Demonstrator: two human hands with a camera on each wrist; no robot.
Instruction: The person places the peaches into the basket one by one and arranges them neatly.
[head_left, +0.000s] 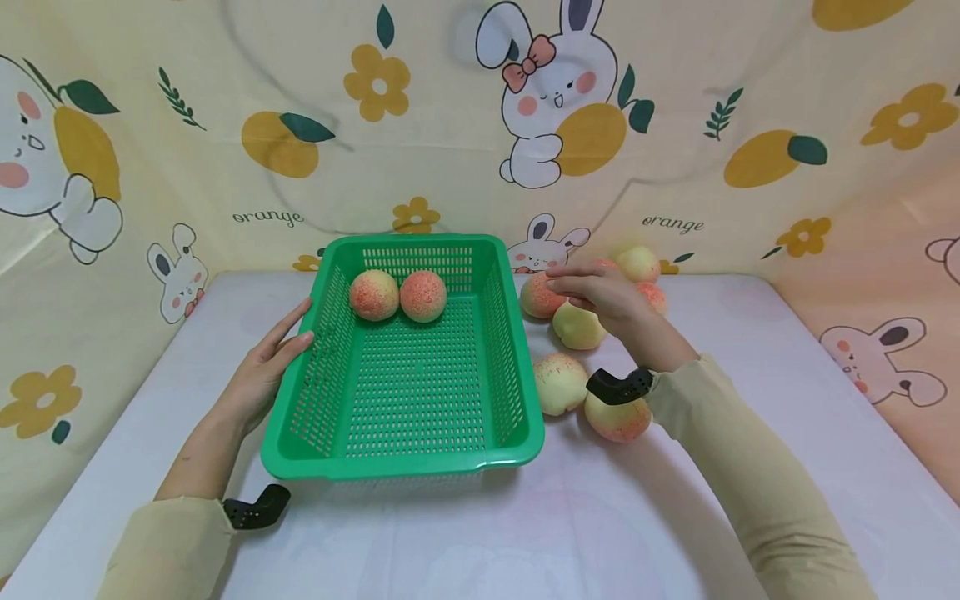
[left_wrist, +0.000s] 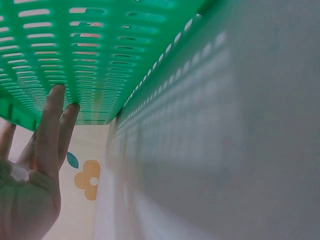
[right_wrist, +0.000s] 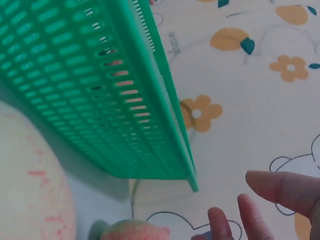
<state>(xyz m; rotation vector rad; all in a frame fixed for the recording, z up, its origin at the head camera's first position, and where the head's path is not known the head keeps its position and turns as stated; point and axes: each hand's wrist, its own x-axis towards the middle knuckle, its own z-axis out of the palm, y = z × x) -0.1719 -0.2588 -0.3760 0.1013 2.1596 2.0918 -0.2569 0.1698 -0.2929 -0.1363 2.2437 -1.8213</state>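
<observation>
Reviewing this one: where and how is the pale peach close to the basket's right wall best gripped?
Probably from above, with the right hand spread over its front and back sides. The pale peach is round, and in the head view the basket crowds its left and another peach its right, while its top and front look free.

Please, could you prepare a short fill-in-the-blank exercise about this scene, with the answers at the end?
1. The rectangular green plastic basket holds exactly ____ round, red-and-yellow peaches.
2. Only the person's ____ bare hand touches this basket.
3. In the head view, the loose peaches lie to the ____ of the basket.
4. The word printed on the cream-coloured fabric backdrop is "____".

Missing words: two; left; right; orange.
</observation>
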